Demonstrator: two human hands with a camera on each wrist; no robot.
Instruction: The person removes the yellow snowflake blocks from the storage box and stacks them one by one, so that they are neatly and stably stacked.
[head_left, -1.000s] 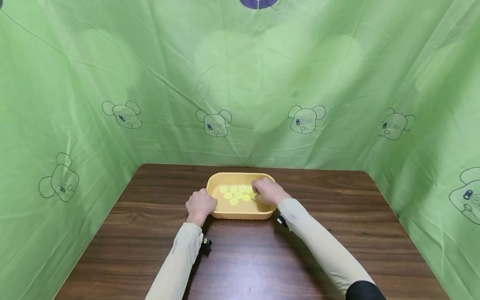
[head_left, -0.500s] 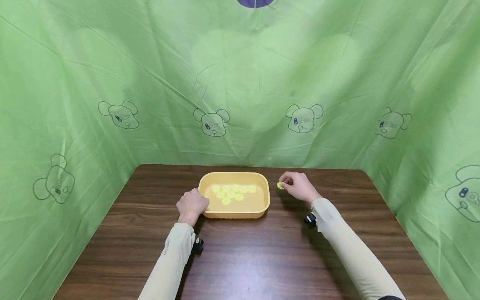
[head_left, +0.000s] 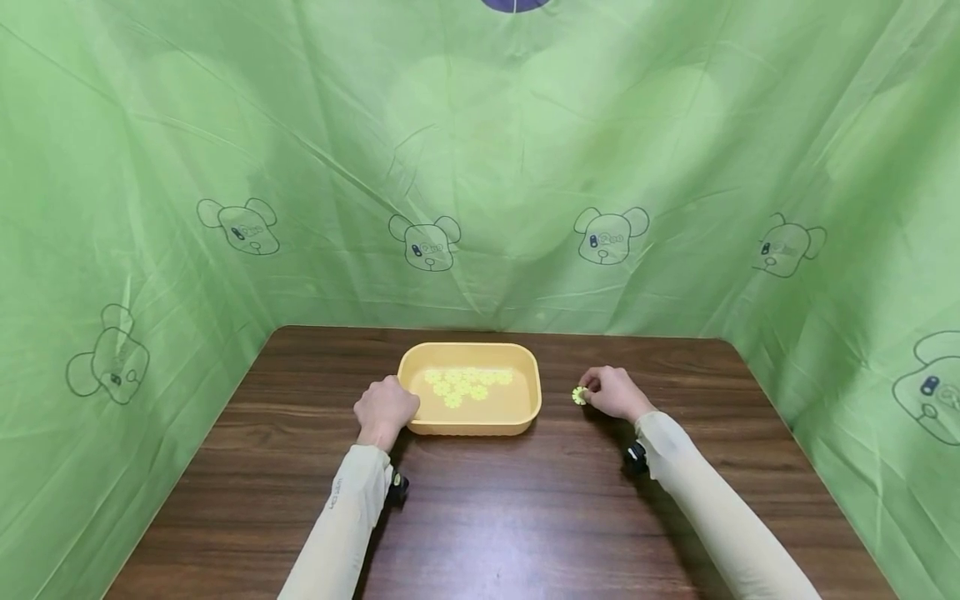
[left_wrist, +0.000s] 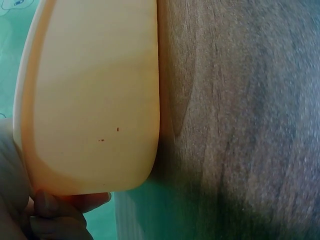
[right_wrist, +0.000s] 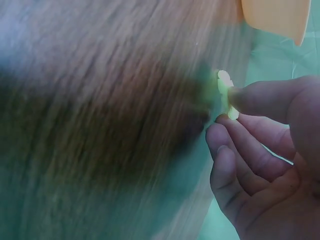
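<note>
Head view: right hand (head_left: 615, 392) pinches a yellow flower-shaped piece (head_left: 578, 396) by its edge, left hand (head_left: 386, 410) grips tray (head_left: 471, 429); slight hold could drop it.

You're in a curtained-off booth, wider room unclear: green cartoon-print cloth (head_left: 510, 167) on three sides, dark wood-grain table (head_left: 510, 517) inside.

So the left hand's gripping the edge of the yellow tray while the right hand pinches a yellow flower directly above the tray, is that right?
Not quite: the flower isn't above the tray. The head view shows it over the table, out to the tray's right. The right hand does pinch it, and the left hand does grip the tray's edge.
</note>
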